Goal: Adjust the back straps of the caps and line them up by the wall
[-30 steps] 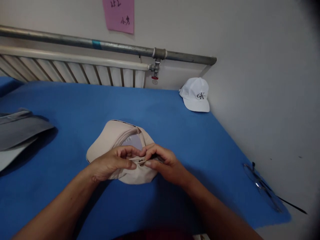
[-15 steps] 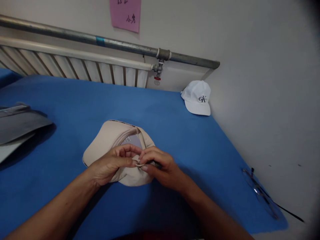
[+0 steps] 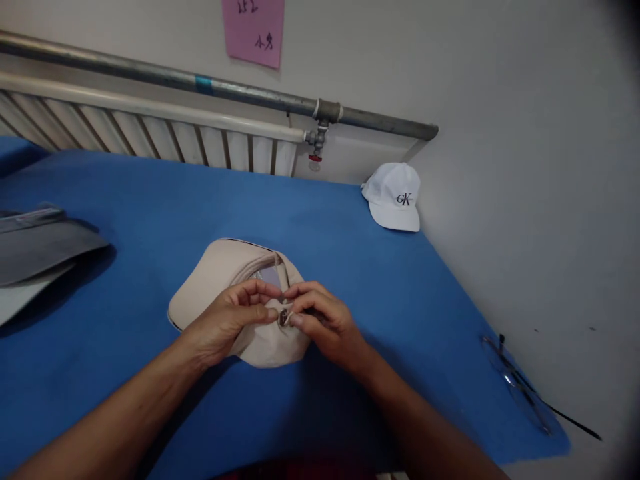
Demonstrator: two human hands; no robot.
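A beige baseball cap (image 3: 203,283) lies with its inside turned up and its brim to the left. My left hand (image 3: 240,320) is closed on the cap's back strap, thumb and fingers pinching it left of a small dark metal buckle (image 3: 283,317). From the right, my right hand (image 3: 325,327) pinches the strap on the buckle's other side. Both hands rest close together over the crown, hiding part of the opening. A bit of grey lining with print shows inside the cap.
The cap lies on a blue-covered table (image 3: 240,207). A white cap (image 3: 393,197) sits at the back right corner. Grey caps (image 3: 45,250) are at the left, and eyeglasses (image 3: 520,383) lie by the right edge. A radiator (image 3: 165,137) and pipe (image 3: 255,93) run along the wall behind.
The right fingers have shifted at the strap, and the metal buckle now faces up in view between the hands. The strap looks flatter than before.
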